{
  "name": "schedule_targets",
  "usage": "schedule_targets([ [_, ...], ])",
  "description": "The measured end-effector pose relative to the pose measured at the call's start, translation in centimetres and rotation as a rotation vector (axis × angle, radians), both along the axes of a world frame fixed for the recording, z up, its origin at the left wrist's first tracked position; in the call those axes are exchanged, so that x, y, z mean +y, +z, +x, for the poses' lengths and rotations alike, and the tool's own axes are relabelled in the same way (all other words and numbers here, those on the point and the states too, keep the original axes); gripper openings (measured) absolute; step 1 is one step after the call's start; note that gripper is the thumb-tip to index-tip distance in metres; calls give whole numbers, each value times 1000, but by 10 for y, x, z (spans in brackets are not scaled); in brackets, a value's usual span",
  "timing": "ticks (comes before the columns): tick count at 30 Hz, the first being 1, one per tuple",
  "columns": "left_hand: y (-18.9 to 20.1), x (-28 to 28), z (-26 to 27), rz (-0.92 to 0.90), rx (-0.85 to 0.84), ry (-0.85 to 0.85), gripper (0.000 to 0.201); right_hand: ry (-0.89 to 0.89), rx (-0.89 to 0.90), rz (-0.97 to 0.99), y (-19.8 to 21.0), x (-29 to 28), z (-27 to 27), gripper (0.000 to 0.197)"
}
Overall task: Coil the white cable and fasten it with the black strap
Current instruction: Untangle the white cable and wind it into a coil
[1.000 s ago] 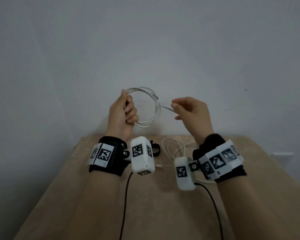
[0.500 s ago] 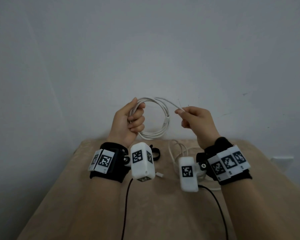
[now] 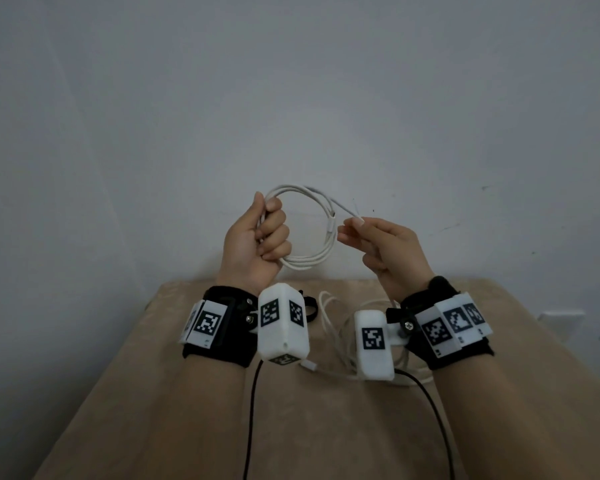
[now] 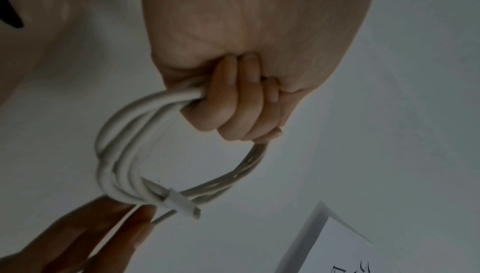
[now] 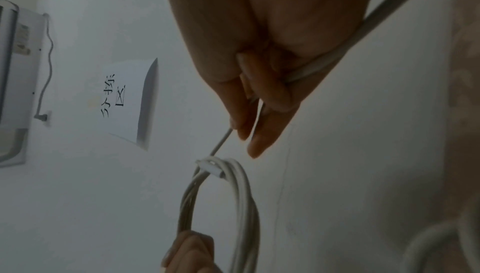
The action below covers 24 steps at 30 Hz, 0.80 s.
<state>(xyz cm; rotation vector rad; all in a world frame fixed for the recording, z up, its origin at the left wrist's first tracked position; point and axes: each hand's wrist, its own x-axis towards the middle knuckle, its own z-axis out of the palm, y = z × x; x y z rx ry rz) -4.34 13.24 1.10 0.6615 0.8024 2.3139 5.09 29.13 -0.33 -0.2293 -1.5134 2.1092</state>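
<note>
My left hand point(image 3: 257, 240) point(image 4: 233, 101) grips a coil of white cable point(image 3: 312, 233) point(image 4: 122, 154) point(image 5: 241, 195) made of several loops, held up in front of the wall. A white connector point(image 4: 182, 205) point(image 5: 210, 167) lies against the coil's right side. My right hand point(image 3: 378, 244) point(image 5: 259, 92) pinches the loose run of the cable just right of the coil; the strand passes on through the hand. The rest of the cable point(image 3: 333, 327) lies in loose loops on the table. The black strap point(image 3: 310, 308) lies on the table behind my left wrist, partly hidden.
The tan table point(image 3: 291, 427) reaches to the grey wall point(image 3: 291, 98). A second white connector point(image 3: 309, 366) lies on the table between my wrists. Black wires point(image 3: 250, 410) run from the wrist cameras toward me. A paper note point(image 5: 130, 103) hangs on the wall.
My right hand has brought the loose strand up and over toward the top of the coil. Both hands sit lower in the view, and the left hand keeps gripping the coil.
</note>
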Motion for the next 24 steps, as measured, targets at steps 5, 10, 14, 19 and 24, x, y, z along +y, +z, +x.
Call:
schedule_targets([
  [5, -3, 5, -2, 110, -70, -30, 41, 225, 45, -101, 3, -13, -2, 23],
  [10, -9, 6, -6, 131, -138, -63, 42, 307, 84, -222, 3, -15, -2, 26],
  [14, -12, 11, -6, 102, -180, -53, 43, 289, 85, -247, 0, -13, -5, 25],
  [19, -21, 14, -8, 40, -220, -35, 44, 187, 54, -197, -4, -10, -7, 20],
  [24, -25, 11, -8, -113, -212, -26, 36, 100, -17, -115, -4, -2, -8, 17],
])
